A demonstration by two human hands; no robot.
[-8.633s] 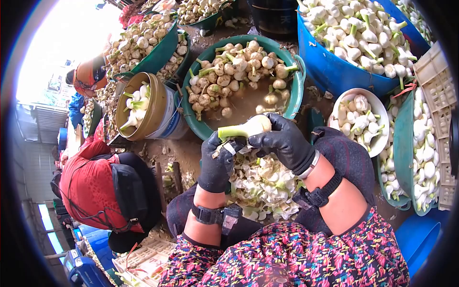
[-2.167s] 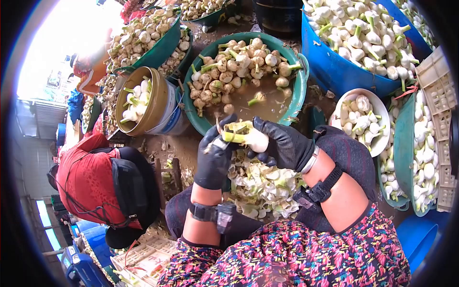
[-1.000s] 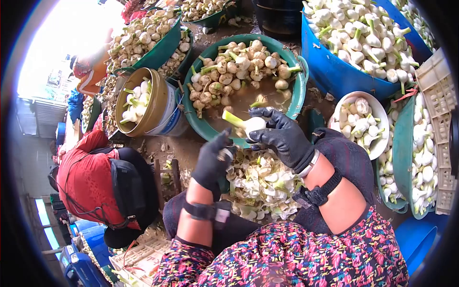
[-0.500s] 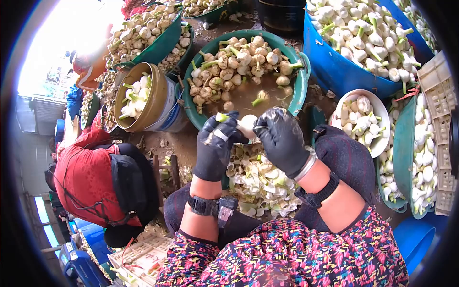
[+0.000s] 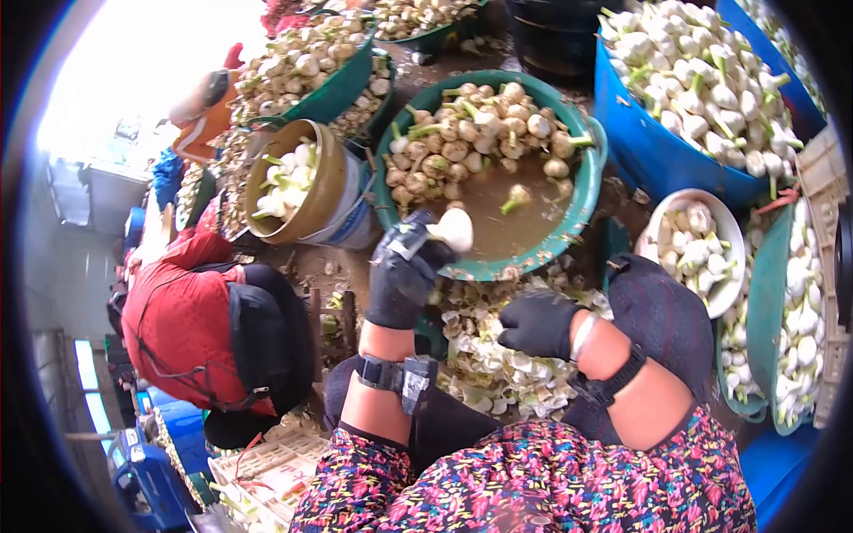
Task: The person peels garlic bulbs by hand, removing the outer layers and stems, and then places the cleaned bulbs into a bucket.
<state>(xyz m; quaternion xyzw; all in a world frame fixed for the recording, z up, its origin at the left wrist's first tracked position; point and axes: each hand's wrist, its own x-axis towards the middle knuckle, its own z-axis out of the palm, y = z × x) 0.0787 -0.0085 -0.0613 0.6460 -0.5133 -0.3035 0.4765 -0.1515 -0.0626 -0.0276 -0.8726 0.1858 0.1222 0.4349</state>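
My left hand (image 5: 404,271), in a black glove, is closed around a white garlic bulb (image 5: 454,230) near the front left rim of the green basin. Brown water and dirty garlic bulbs (image 5: 480,133) fill that green basin (image 5: 589,200). Lower and to the right, my right hand (image 5: 538,323), also gloved in black, hovers over the pile of garlic peels (image 5: 498,377). Its fingers are curled, and whatever they hold, if anything, is hidden.
Left of the basin stands a tan bucket (image 5: 267,222) with white bulbs. A blue tub (image 5: 613,115) heaped with garlic and a white bowl (image 5: 733,284) stand right. Someone in red (image 5: 182,320) crouches at the left.
My right hand has moved down from the bulb toward the peels. My left hand keeps the bulb. The view has shifted, so the surroundings appear farther right and lower.
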